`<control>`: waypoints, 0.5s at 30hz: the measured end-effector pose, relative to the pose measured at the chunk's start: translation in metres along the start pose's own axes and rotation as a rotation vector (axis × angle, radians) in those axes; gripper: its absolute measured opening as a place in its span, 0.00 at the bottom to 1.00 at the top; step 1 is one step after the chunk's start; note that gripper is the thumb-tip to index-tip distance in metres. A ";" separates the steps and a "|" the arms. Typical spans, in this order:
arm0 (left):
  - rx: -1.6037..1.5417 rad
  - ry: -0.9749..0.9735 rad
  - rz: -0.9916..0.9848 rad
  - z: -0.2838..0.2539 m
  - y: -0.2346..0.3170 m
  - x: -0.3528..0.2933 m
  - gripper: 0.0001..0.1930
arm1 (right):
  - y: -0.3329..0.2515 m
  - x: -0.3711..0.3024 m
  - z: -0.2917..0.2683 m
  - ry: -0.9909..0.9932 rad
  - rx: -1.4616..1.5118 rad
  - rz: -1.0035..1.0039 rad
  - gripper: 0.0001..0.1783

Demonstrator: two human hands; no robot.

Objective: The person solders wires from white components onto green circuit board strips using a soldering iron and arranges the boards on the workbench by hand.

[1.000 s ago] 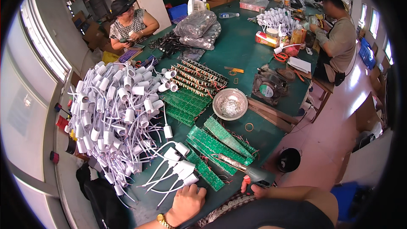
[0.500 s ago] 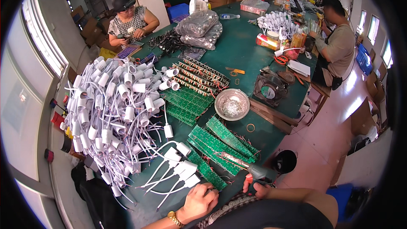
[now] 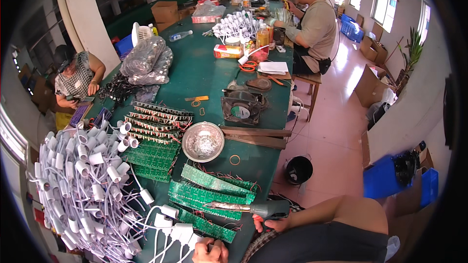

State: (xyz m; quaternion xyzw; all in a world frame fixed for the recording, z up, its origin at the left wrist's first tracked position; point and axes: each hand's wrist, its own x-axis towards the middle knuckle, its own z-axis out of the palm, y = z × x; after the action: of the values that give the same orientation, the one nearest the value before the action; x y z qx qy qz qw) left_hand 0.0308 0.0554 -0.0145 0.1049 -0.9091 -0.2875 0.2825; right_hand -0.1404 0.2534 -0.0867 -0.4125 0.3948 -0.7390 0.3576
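Note:
My right hand (image 3: 277,225) is closed round the handle of a dark soldering gun (image 3: 270,208) with a red trigger. Its long metal tip points left above green circuit board strips (image 3: 209,199). At the lower edge, my left hand (image 3: 210,252) has its fingers curled beside several white lamp sockets (image 3: 181,233) with white cables; whatever it may hold is hidden. A narrow green board strip (image 3: 207,225) lies just beyond it. On the left is a large heap of white sockets with cables (image 3: 87,190).
Beyond the strips stand a metal bowl (image 3: 203,142) and a black fan (image 3: 242,107); dark bars (image 3: 258,137) lie alongside. More boards (image 3: 151,158) lie left of the bowl. A black bucket (image 3: 298,170) stands on the floor right. Co-workers sit at the far left (image 3: 78,80) and right (image 3: 314,24).
The view has swung to the right, so the table's things appear farther left. My left hand now appears lower, beside the white sockets. My right hand still grips the soldering gun, now nearly level.

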 end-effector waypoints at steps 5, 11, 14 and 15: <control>0.034 -0.009 0.125 -0.008 0.000 0.006 0.06 | -0.002 -0.002 -0.006 -0.049 -0.006 0.040 0.24; 0.180 -0.043 0.168 -0.018 0.004 0.026 0.10 | -0.006 0.008 -0.003 -0.082 0.056 0.067 0.25; 0.194 -0.058 0.098 -0.017 0.002 0.028 0.08 | -0.005 0.002 -0.002 -0.036 0.014 0.070 0.24; 0.195 -0.077 0.068 -0.019 0.001 0.029 0.08 | -0.006 0.003 -0.002 -0.031 -0.011 0.077 0.24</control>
State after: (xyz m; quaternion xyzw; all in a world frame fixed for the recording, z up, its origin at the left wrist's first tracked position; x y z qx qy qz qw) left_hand 0.0179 0.0373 0.0124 0.0900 -0.9460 -0.1919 0.2453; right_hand -0.1444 0.2541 -0.0812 -0.4102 0.4090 -0.7160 0.3896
